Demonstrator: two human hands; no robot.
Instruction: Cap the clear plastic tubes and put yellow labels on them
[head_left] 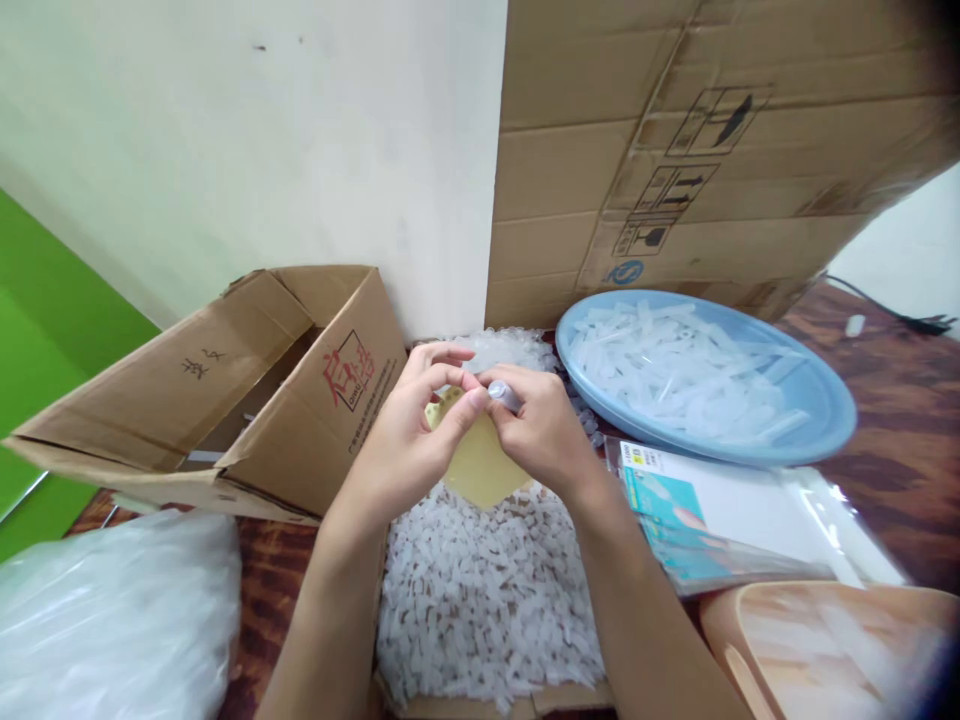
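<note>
My right hand is wrapped round a small translucent cylindrical piece, whose end sticks out between thumb and fingers. Beside it, the thumb and index fingertip of my left hand are pinched together, touching or almost touching the right fingers; whatever they hold is too small to make out. Under both hands lies a yellowish translucent sheet. Many small whitish plastic pieces cover the shallow cardboard below it.
A blue basin of clear strips stands right, above packaged cards and a peach-coloured bin. An open carton and a plastic bag are left. A large cardboard box stands behind.
</note>
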